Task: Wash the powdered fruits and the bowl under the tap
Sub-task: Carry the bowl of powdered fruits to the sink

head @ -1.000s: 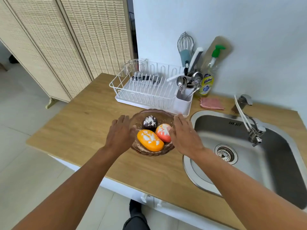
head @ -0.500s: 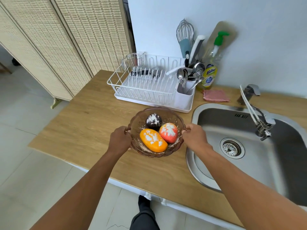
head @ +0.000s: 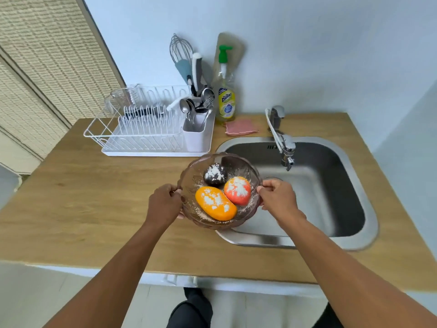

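A brownish glass bowl hangs over the left rim of the steel sink, held by both hands. My left hand grips its left edge and my right hand grips its right edge. Inside lie an orange mango, a red-orange fruit and a dark round fruit, all dusted with white powder. Powder also lies on the bowl's bottom. The tap stands behind the sink, its spout over the basin to the right of the bowl. No water runs.
A white dish rack with a cutlery holder stands at the back left of the wooden counter. A dish soap bottle and a pink cloth sit behind the sink by the wall.
Both hands closed on the bowl's edges, lifted it off the counter and carried it right, so it now overlaps the sink's left rim. The view has shifted right too.
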### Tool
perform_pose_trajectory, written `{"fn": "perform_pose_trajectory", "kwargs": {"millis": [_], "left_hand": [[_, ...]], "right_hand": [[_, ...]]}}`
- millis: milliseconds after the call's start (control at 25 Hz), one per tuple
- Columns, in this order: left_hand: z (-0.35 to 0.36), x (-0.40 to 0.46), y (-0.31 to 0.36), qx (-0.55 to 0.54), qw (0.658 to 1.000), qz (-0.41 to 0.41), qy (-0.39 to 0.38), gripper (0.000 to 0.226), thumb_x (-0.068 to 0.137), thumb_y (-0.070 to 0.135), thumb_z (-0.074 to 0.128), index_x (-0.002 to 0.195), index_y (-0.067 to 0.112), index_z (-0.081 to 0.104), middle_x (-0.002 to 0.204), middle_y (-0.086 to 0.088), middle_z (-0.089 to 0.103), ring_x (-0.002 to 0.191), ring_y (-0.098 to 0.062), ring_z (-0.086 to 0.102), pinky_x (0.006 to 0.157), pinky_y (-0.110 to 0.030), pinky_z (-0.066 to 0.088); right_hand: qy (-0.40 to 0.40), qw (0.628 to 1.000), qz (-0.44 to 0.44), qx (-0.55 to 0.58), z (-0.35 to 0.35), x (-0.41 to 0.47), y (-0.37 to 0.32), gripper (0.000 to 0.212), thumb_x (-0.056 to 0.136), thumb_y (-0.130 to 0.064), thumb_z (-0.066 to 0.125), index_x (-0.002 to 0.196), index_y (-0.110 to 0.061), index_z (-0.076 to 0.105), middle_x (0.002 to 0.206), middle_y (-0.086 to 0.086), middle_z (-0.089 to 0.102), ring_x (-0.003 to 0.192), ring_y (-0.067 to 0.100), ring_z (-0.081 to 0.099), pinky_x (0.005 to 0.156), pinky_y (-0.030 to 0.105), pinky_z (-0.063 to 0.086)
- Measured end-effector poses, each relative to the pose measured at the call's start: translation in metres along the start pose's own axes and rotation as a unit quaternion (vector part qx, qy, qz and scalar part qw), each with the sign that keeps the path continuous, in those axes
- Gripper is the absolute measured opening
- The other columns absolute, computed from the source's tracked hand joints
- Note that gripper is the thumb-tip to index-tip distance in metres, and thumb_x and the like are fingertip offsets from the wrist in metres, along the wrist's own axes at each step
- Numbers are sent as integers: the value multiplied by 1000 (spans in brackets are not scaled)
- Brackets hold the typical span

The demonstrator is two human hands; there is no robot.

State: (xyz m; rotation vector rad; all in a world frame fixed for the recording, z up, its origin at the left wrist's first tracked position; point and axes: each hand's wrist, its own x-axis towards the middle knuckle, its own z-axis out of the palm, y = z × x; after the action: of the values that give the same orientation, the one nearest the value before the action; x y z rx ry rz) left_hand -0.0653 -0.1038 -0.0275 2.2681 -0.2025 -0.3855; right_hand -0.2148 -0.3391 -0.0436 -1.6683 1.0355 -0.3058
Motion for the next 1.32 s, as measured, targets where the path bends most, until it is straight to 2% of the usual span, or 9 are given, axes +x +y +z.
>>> {"fn": "perform_pose_trajectory", "kwargs": {"millis": [240, 400, 520, 640, 720, 840, 920, 1040, 1320], "left_hand": [[64, 6, 38, 22, 998, 19, -63, 18, 100, 9, 55, 93, 3, 71, 77, -11, 76, 49, -24, 74, 51, -33, 63], [106, 13, 56, 26, 994, 20, -104, 21, 100, 5, 52, 88, 10, 69, 84, -16, 76, 51, -26, 74, 45, -26, 58], [137, 20, 62, 31, 990, 14, -138, 18, 91, 1, 52, 86, -1, 69, 79, -20, 76, 55, -33, 75, 60, -44, 66], [159, 25, 63, 20, 983, -21, -182, 22, 75, 0, 52, 87, -14, 64, 76, -25, 76, 58, -36, 76, 61, -54, 65], [174, 29, 62, 30, 978, -32, -203, 13, 76, -4, 54, 80, -9, 65, 76, -24, 77, 59, -36, 77, 61, -54, 66], [189, 35, 55, 59, 975, -49, -208, 9, 82, -7, 57, 82, -4, 66, 78, -25, 77, 56, -34, 77, 58, -47, 66], [196, 39, 49, 76, 973, -55, -211, 8, 84, -4, 59, 84, -5, 67, 78, -23, 77, 54, -33, 76, 59, -43, 66], [202, 43, 43, 85, 973, -63, -206, 11, 83, -3, 61, 89, -8, 68, 84, -22, 76, 58, -35, 77, 64, -48, 67], [211, 49, 34, 104, 972, -62, -200, 8, 84, -4, 59, 84, 0, 65, 90, -23, 76, 66, -39, 77, 68, -49, 66]], "right_hand": [[65, 996, 54, 24, -59, 14, 41, 5, 91, -11, 70, 94, -11, 74, 82, 8, 75, 62, 19, 69, 49, 25, 51], [91, 993, 79, 11, -89, 33, 55, 4, 92, -11, 71, 88, -11, 73, 78, 7, 73, 61, 19, 67, 45, 22, 48], [110, 989, 98, -15, -104, 47, 68, 9, 91, -13, 71, 83, -15, 71, 79, 5, 73, 65, 18, 69, 47, 23, 50], [111, 984, 128, -64, -107, 61, 82, 15, 90, -11, 70, 75, -14, 70, 79, 11, 75, 63, 23, 72, 55, 31, 59], [103, 979, 152, -93, -108, 71, 91, 19, 90, -10, 70, 71, -12, 68, 77, 16, 76, 65, 30, 75, 64, 41, 65], [81, 971, 172, -145, -106, 85, 100, 21, 90, -12, 70, 70, -5, 68, 74, 19, 74, 69, 37, 76, 70, 50, 66], [63, 966, 178, -174, -104, 90, 102, 20, 90, -11, 69, 72, -2, 69, 75, 19, 74, 70, 37, 76, 72, 50, 66], [43, 959, 185, -209, -101, 95, 106, 23, 89, -9, 66, 67, -4, 67, 76, 18, 75, 69, 35, 76, 71, 47, 66], [28, 955, 175, -240, -91, 103, 127, 13, 88, -11, 71, 77, -3, 71, 84, 20, 75, 79, 40, 75, 76, 51, 65]]}}
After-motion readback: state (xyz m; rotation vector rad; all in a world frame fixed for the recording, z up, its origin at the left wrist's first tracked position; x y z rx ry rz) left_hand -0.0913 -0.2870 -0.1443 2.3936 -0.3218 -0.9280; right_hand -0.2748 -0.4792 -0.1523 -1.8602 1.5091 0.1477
